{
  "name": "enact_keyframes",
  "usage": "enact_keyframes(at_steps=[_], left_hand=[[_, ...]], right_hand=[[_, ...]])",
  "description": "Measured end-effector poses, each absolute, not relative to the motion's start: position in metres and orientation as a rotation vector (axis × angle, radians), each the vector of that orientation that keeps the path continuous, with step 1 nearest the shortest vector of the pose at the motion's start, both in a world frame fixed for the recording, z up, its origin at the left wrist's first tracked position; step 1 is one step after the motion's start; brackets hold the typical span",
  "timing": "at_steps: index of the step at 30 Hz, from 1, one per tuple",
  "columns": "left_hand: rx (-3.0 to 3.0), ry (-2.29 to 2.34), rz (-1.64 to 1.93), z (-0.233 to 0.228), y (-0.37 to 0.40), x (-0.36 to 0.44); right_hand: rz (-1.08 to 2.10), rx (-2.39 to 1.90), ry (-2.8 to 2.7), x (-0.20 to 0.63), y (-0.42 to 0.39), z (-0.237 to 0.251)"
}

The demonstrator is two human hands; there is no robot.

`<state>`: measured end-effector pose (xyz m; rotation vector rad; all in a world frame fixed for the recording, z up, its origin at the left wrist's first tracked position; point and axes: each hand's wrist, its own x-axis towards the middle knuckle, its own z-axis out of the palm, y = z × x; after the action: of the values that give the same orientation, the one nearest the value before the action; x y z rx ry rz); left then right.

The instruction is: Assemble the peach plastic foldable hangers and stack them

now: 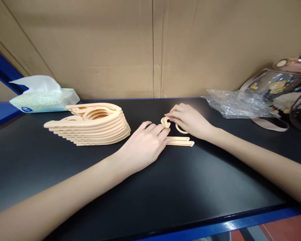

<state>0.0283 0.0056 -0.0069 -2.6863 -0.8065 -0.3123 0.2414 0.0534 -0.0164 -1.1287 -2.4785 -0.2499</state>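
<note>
On the dark table lie peach plastic hanger parts. A pair of flat straight strips (182,143) sticks out to the right from under my left hand (146,144), whose fingers are bent together over the parts. Just beyond its fingertips is a small curved hook piece (165,122). My right hand (189,120) pinches at this hook piece with thumb and fingertips. Partly under the right palm shows a round curved piece (181,130). Left of my left hand stands a neat stack of peach folded hangers (102,125). My fingers hide how the small parts join.
A tissue pack (45,97) with a tissue pulled up sits at the back left. Crumpled clear plastic (240,103) and a transparent bag (278,83) with a strap lie at the back right. Cardboard (115,50) walls off the back. The table has a blue front edge (215,227).
</note>
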Motion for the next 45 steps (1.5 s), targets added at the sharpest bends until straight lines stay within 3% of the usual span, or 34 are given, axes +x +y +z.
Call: enact_keyframes(at_steps=[18, 25, 31, 35, 38, 40, 45], left_hand=[[-2.521, -1.115, -0.203, -0.002, 0.003, 0.023], [-2.558, -1.002, -0.377, 0.002, -0.004, 0.017], [-2.690, -0.861, -0.323, 0.011, -0.011, 0.019], [-2.688, -0.873, -0.297, 0.008, -0.009, 0.020], [-2.685, -0.891, -0.288, 0.007, -0.006, 0.018], [-2.696, -0.903, -0.273, 0.007, -0.003, 0.017], [-2.742, -0.927, -0.251, 0.004, -0.002, 0.016]], right_hand=[[-0.196, -1.116, -2.503, 0.242, 0.044, -0.004], [-0.484, -1.017, -2.657, 0.269, 0.038, 0.009], [-0.857, -0.987, -2.796, 0.265, 0.035, 0.010], [-0.927, -0.973, -2.862, 0.262, 0.035, 0.012], [-0.812, -0.983, -2.792, 0.263, 0.034, 0.011], [-0.572, -1.012, -2.641, 0.262, 0.032, 0.010], [0.499, -1.089, -2.117, 0.250, 0.025, 0.001]])
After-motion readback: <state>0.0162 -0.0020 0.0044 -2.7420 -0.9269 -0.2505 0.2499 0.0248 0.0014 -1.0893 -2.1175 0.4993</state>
